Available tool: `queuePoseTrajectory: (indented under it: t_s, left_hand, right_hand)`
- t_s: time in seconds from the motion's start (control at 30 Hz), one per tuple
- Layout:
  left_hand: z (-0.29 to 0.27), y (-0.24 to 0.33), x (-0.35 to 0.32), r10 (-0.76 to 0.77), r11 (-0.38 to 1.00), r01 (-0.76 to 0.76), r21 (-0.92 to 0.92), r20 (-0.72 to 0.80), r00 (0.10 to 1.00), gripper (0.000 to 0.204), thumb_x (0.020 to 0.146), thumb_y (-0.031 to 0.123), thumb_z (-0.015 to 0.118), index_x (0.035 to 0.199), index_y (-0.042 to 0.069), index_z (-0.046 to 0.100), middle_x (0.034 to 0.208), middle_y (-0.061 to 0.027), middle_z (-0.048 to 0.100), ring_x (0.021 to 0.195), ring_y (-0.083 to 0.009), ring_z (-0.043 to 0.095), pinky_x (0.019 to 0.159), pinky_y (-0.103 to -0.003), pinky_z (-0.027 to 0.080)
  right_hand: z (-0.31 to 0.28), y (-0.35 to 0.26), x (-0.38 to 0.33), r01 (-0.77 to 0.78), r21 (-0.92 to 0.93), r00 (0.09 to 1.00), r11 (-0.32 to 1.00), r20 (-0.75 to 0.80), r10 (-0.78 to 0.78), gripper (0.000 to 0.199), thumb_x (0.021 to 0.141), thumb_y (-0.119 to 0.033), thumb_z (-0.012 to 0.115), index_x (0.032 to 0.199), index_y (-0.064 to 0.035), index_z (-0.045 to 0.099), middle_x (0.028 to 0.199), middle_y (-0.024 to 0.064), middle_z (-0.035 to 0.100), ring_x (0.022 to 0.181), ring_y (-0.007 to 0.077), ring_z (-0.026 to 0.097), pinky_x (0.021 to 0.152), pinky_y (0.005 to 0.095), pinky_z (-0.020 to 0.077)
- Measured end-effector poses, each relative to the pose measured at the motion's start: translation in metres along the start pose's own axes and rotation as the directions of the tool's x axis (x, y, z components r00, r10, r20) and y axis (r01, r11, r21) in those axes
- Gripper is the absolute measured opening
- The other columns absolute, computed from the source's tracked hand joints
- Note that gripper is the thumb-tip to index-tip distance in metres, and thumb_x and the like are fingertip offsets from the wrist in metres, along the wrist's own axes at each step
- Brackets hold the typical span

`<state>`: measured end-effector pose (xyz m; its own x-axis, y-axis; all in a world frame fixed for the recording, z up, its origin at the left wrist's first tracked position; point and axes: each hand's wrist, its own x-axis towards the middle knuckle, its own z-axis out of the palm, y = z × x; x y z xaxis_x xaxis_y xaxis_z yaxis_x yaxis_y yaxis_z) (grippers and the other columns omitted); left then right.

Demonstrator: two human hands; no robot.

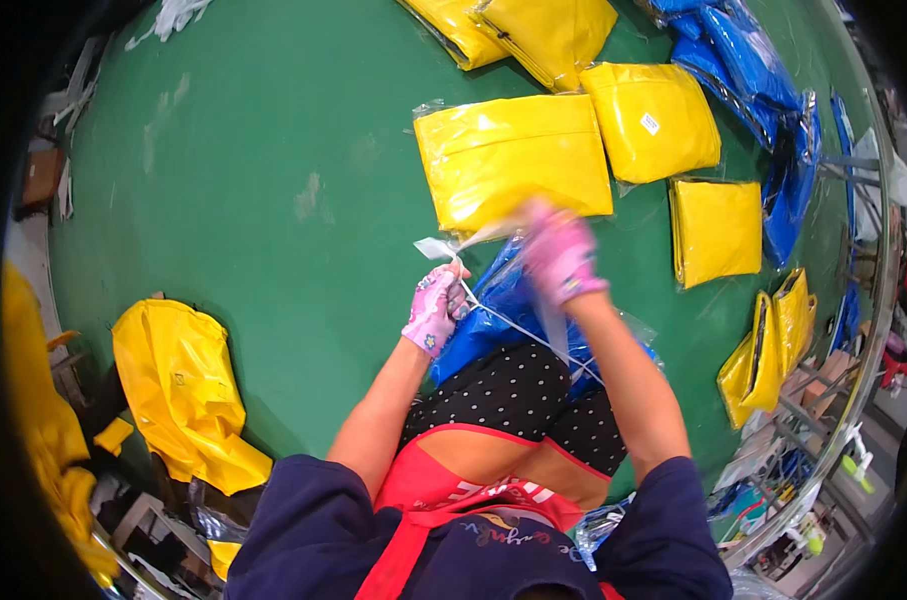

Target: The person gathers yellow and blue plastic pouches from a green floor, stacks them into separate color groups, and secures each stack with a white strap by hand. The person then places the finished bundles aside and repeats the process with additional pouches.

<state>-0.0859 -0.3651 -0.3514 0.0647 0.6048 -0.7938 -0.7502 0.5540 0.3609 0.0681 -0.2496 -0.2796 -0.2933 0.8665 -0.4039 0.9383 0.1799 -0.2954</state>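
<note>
My left hand (437, 308), in a pink patterned glove with bare fingertips, is closed on a white strip (435, 248) whose loose end sticks up past the fingers. A thin white band (525, 330) runs from there down toward my lap. My right hand (558, 252), in a matching glove, is just to the right and smeared by motion; a blurred whitish strip stretches between the two hands, but its fingers cannot be made out. Beneath both hands lies a blue package (473, 345) in clear plastic, against my dotted black shorts and partly hidden by my arms.
Beyond my hands on the green surface (243, 170) lies a large folded yellow package (513, 150), with more yellow packages (653, 120) and blue packages (748, 60) to its right. A crumpled yellow item (178, 380) rests at left. A metal rail (885, 240) curves along the right edge.
</note>
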Motion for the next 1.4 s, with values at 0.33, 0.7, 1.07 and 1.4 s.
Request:
queuePoseTrajectory:
  t_s: [0.33, 0.7, 1.07, 1.4]
  left_hand:
    - [-0.002, 0.000, 0.000, -0.011, 0.999, 0.012, 0.034, -0.040, 0.999, 0.021, 0.090, 0.025, 0.055, 0.089, 0.004, 0.057, 0.052, 0.0044, 0.036, 0.042, -0.0060, 0.031, 0.038, -0.022, 0.025]
    - [0.011, 0.012, -0.021, 0.490, 0.746, -0.447, 0.494, 0.047, 0.870, 0.034, 0.095, 0.026, 0.045, 0.118, 0.001, 0.055, 0.088, -0.0081, 0.061, 0.076, -0.0129, 0.056, 0.063, -0.024, 0.044]
    - [-0.026, 0.032, -0.021, 0.055, 0.047, -0.431, 0.901, 0.428, 0.902, 0.024, 0.085, 0.015, 0.058, 0.107, 0.010, 0.063, 0.089, -0.0089, 0.066, 0.069, -0.0146, 0.061, 0.062, -0.030, 0.050]
    - [-0.016, 0.017, -0.016, 0.176, 0.194, -0.601, 0.775, 0.575, 0.799, 0.018, 0.079, 0.012, 0.059, 0.096, 0.008, 0.064, 0.084, -0.0106, 0.061, 0.079, -0.0273, 0.060, 0.072, -0.035, 0.048]
  right_hand:
    - [0.046, -0.043, -0.041, -0.348, 0.640, 0.854, 0.685, 0.518, -0.049, 0.017, 0.078, -0.011, 0.066, 0.091, -0.0001, 0.066, 0.073, 0.0109, 0.065, 0.070, 0.0171, 0.060, 0.066, 0.0320, 0.0488]
    - [0.066, -0.032, -0.051, 0.101, 0.353, 0.952, 0.930, 0.236, -0.193, 0.018, 0.084, -0.018, 0.056, 0.079, -0.0040, 0.065, 0.074, 0.0179, 0.061, 0.080, 0.0324, 0.062, 0.068, 0.0407, 0.0471]
    - [0.043, -0.017, -0.056, -0.288, 0.797, 0.894, 0.530, 0.422, -0.149, 0.019, 0.087, -0.017, 0.060, 0.084, -0.0002, 0.068, 0.071, 0.0037, 0.064, 0.063, 0.0072, 0.055, 0.058, 0.0229, 0.0442]
    - [0.048, -0.011, -0.066, -0.130, 0.729, 0.945, 0.672, 0.297, -0.139, 0.007, 0.078, -0.006, 0.064, 0.084, -0.0035, 0.067, 0.078, 0.0100, 0.066, 0.068, 0.0205, 0.063, 0.063, 0.0291, 0.0492]
